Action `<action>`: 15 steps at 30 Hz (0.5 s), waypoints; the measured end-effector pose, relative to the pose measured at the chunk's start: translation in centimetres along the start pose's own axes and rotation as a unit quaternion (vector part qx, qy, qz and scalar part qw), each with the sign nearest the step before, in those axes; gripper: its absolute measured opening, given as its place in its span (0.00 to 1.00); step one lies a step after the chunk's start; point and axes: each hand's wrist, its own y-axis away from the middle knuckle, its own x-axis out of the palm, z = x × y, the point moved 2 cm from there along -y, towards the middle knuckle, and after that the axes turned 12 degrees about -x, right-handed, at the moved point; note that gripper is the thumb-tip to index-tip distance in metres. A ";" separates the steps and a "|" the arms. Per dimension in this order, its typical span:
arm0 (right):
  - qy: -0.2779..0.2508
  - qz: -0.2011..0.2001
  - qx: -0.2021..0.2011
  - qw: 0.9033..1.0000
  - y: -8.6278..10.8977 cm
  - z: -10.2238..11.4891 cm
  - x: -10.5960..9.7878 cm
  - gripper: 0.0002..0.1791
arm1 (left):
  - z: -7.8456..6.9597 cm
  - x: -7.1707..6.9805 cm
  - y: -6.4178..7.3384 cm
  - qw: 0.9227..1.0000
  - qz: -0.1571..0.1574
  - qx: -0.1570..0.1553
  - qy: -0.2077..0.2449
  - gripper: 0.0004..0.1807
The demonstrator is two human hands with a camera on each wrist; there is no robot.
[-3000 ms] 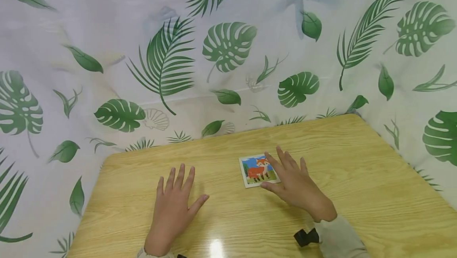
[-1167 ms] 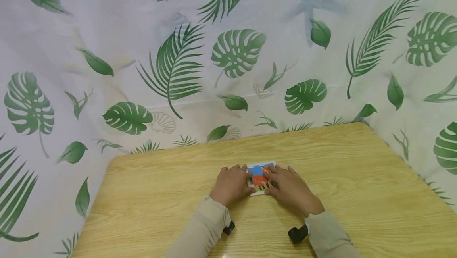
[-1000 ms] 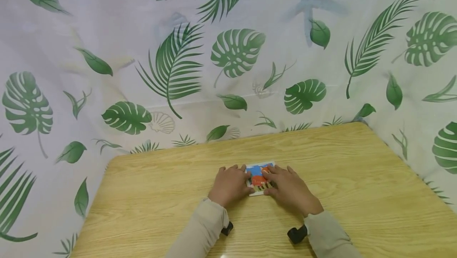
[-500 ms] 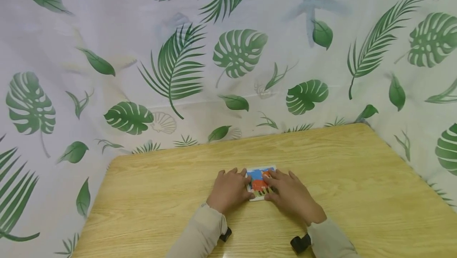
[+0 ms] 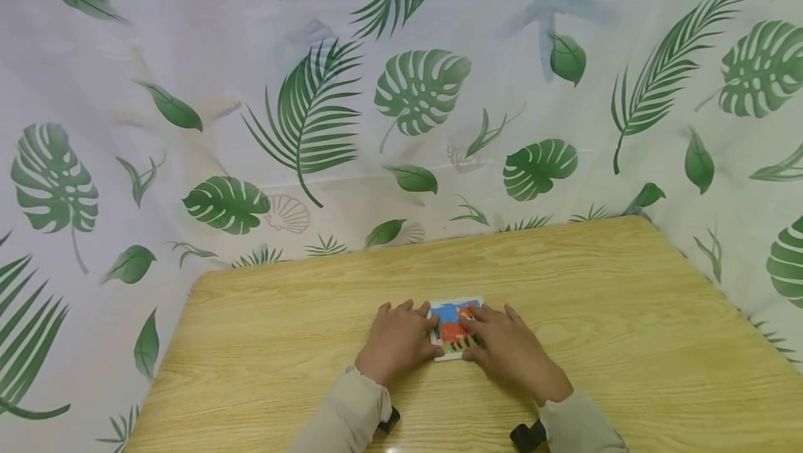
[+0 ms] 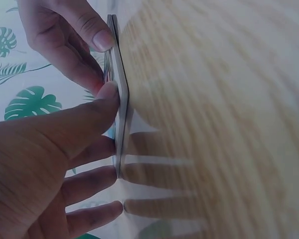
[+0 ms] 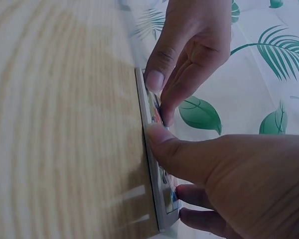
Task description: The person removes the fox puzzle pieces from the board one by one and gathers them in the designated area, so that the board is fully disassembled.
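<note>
Booth (image 5: 169, 202): leaf-print cloth (image 5: 401, 111) behind table (image 5: 282, 327)

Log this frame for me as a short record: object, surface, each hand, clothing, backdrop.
Object: white-framed fox picture, face up
Surface: wood-grain table
Left hand: touches the picture's left side
Right hand: touches its right side, partly covering the fox
Clothing: beige sleeves
Wrists: a small black device at each
Backdrop: white sheet with green leaf print
</note>
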 end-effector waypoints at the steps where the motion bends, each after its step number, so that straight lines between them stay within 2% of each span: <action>1: 0.003 -0.001 -0.002 1.000 0.0 0.1 0.1 0.33 | 0.0 0.0 0.1 1.000 -0.001 0.000 0.002 0.34; 15: 0.018 -0.002 -0.017 1.000 1.0 1.2 0.5 0.33 | 0.5 0.2 2.1 1.000 -0.014 0.013 0.018 0.35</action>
